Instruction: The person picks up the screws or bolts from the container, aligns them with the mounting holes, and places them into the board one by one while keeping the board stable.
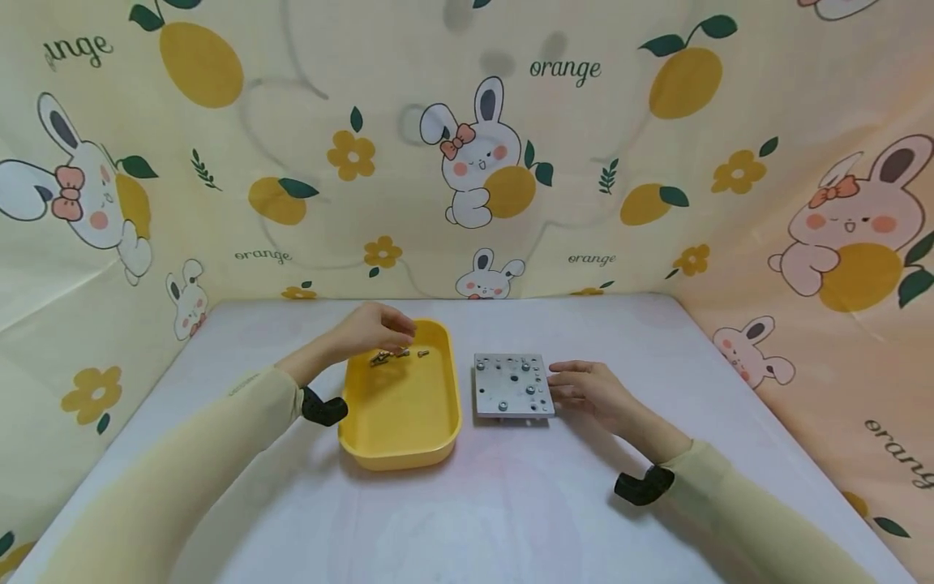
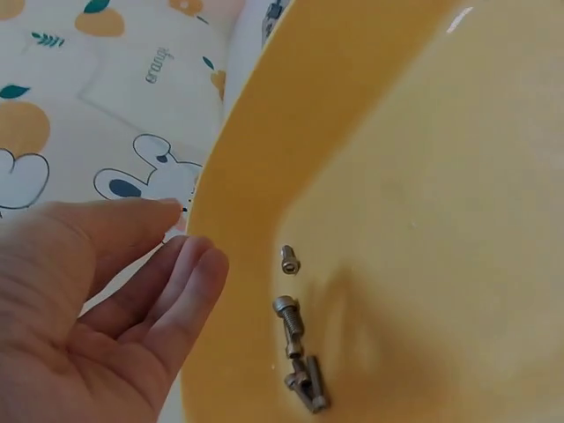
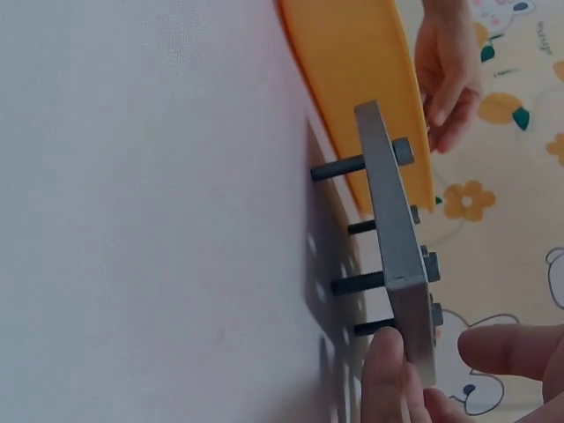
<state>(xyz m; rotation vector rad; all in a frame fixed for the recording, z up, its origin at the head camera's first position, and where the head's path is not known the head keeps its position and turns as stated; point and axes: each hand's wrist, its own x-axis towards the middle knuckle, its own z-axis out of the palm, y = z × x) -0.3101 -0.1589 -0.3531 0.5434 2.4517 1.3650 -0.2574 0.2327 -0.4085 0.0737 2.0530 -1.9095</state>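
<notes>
My left hand [image 1: 381, 327] hovers over the far end of a yellow plastic tray [image 1: 400, 462], fingers loosely bent, with nothing showing between them in the left wrist view. Below it, several small socket-head screws [image 2: 289, 319] lie on the tray floor, most in a cluster, with one screw [image 2: 290, 260] a little apart. A flat metal plate [image 1: 492, 397] with holes stands on screws passed through it, their shanks [image 3: 357, 284] pointing down to the table. At its right edge is my right hand [image 1: 594, 391]; fingertips [image 3: 383, 357] overlap the edge, while another finger [image 3: 507, 348] extends above the plate, apart from it.
Tray and plate stand side by side on a white tabletop [image 1: 467, 519], a narrow gap between them. Patterned cloth [image 1: 584, 146] encloses the back and sides. Black wrist mounts [image 1: 324, 407] sit on both forearms.
</notes>
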